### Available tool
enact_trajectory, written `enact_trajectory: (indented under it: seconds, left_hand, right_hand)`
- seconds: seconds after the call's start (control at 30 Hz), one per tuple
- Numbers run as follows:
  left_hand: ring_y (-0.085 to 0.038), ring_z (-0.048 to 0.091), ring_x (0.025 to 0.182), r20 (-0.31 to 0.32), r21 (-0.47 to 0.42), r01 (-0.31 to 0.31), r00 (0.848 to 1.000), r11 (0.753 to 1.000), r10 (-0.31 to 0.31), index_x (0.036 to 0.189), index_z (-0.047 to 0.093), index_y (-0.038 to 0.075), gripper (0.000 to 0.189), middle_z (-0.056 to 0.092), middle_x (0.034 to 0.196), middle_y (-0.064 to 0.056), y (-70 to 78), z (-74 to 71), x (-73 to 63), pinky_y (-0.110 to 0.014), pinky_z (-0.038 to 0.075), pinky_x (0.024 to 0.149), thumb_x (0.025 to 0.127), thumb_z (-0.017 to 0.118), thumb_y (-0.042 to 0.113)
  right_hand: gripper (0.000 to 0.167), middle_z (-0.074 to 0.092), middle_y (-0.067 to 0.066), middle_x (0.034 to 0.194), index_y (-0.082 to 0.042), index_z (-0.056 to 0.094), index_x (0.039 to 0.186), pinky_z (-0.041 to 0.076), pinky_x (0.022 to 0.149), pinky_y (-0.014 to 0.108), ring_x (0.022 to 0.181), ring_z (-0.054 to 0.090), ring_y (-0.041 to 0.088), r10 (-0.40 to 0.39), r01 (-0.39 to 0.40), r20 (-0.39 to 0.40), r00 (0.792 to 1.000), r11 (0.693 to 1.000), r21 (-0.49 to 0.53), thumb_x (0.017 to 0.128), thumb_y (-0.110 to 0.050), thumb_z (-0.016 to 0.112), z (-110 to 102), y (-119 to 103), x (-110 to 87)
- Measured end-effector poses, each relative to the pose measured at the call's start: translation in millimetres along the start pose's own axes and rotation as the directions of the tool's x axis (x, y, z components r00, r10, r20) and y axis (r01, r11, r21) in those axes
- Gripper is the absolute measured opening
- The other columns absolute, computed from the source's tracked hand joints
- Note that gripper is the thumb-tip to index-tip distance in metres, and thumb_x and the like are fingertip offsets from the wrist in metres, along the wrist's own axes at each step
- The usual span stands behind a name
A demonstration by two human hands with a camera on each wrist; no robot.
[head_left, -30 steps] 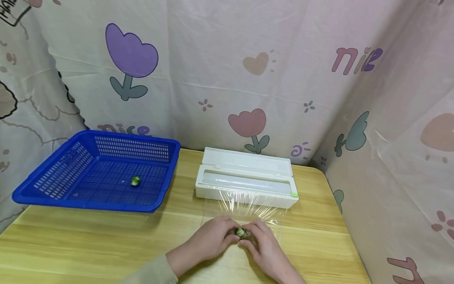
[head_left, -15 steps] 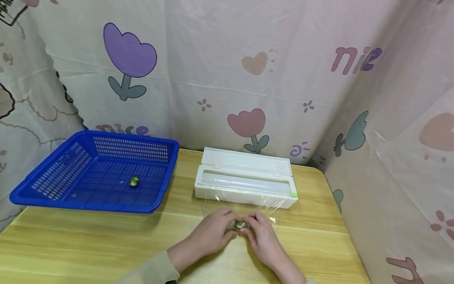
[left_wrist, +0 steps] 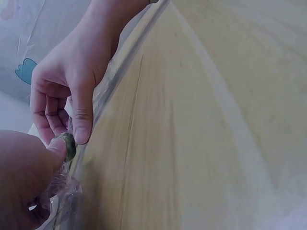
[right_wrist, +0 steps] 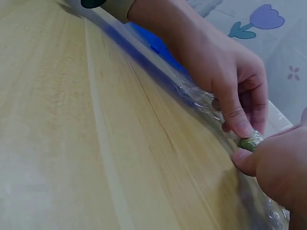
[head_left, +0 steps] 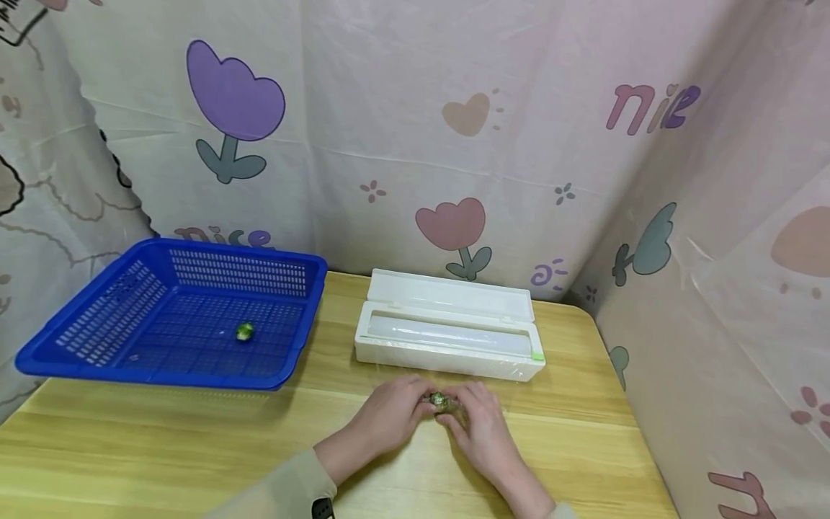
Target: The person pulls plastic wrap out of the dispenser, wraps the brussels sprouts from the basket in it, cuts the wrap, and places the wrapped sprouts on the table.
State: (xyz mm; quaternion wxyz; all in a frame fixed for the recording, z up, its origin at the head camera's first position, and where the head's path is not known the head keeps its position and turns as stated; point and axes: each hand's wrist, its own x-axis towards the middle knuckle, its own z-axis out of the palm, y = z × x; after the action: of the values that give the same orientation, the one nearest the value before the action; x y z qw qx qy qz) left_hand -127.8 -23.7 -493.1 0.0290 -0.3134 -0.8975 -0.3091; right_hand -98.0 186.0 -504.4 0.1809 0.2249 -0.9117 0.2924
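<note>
Hands (head_left: 392,412) (head_left: 483,427) forward; wrist-view film (left_wrist: 58,186) crumpled

Person's left sleeve (head_left: 282,481) is plain pale beige, black band (head_left: 322,508) at cuff; right sleeve (head_left: 563,511) shows similar beige. Left hand (head_left: 394,412), right hand (head_left: 483,427): bare.

Film (left_wrist: 70,190): glossy plastic. Basket (head_left: 152,380): plastic. Box (head_left: 447,359): smooth plastic. Table (head_left: 162,447): smooth wood-grain.

The left hand (head_left: 391,412) and right hand (head_left: 483,430) face each other closely, fingers (left_wrist: 39,111) curled inward.
</note>
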Motion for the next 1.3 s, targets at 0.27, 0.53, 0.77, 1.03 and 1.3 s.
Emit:
enact_trajectory:
  seconds: [0.27,0.53,0.77,1.03,1.3]
  left_hand:
    - [-0.003,0.056,0.083,-0.01,-0.03,0.022,1.0,0.999,-0.022,0.128,0.073,0.014,0.032,0.063,0.101,0.009,-1.9,-1.3,0.6,-0.024,0.054,0.072,0.1,0.076,0.027]
    - [-0.003,0.053,0.078,-0.026,-0.025,0.03,0.999,0.999,-0.031,0.13,0.074,0.015,0.035,0.06,0.096,0.011,-3.5,0.8,4.1,-0.023,0.051,0.069,0.097,0.079,0.022]
    - [-0.006,0.052,0.084,-0.019,0.046,0.023,1.0,0.999,-0.022,0.127,0.076,0.014,0.031,0.059,0.096,0.01,-6.2,2.2,7.5,-0.024,0.051,0.072,0.097,0.079,0.022]
    - [-0.009,0.054,0.094,-0.024,0.084,0.001,1.0,0.996,0.001,0.126,0.077,0.015,0.031,0.059,0.105,0.007,-7.5,1.4,5.0,-0.026,0.053,0.078,0.099,0.077,0.028]
    - [-0.006,0.057,0.085,-0.051,-0.003,-0.015,0.999,1.0,0.015,0.125,0.077,0.014,0.03,0.067,0.099,0.008,-7.2,0.3,5.9,-0.026,0.053,0.074,0.099,0.077,0.029]
  right_hand:
    - [0.039,0.066,-0.007,0.099,-0.012,0.076,0.114,0.045,0.084,0.038,0.096,0.055,0.011,-0.028,0.025,-0.043,0.999,0.998,-0.061,0.079,-0.014,0.092,6.7,3.8,5.0]
    - [0.036,0.06,-0.003,0.103,-0.007,0.078,0.115,0.046,0.088,0.043,0.098,0.055,0.013,-0.005,0.003,-0.038,0.999,0.998,-0.066,0.081,-0.013,0.09,6.9,4.8,8.8]
    - [0.032,0.066,-0.005,0.101,-0.006,0.078,0.117,0.044,0.084,0.038,0.094,0.059,0.01,0.012,-0.012,0.006,1.0,0.998,-0.056,0.087,-0.014,0.087,6.2,4.8,8.9]
    - [0.025,0.068,-0.006,0.1,-0.005,0.079,0.113,0.041,0.082,0.037,0.094,0.061,0.01,0.015,-0.015,-0.014,1.0,0.999,-0.029,0.089,-0.012,0.085,7.2,7.2,8.6]
    - [0.025,0.067,-0.007,0.098,-0.005,0.079,0.113,0.041,0.08,0.036,0.093,0.061,0.01,0.041,-0.041,-0.013,0.999,0.999,-0.034,0.089,-0.012,0.085,8.9,7.1,9.4]
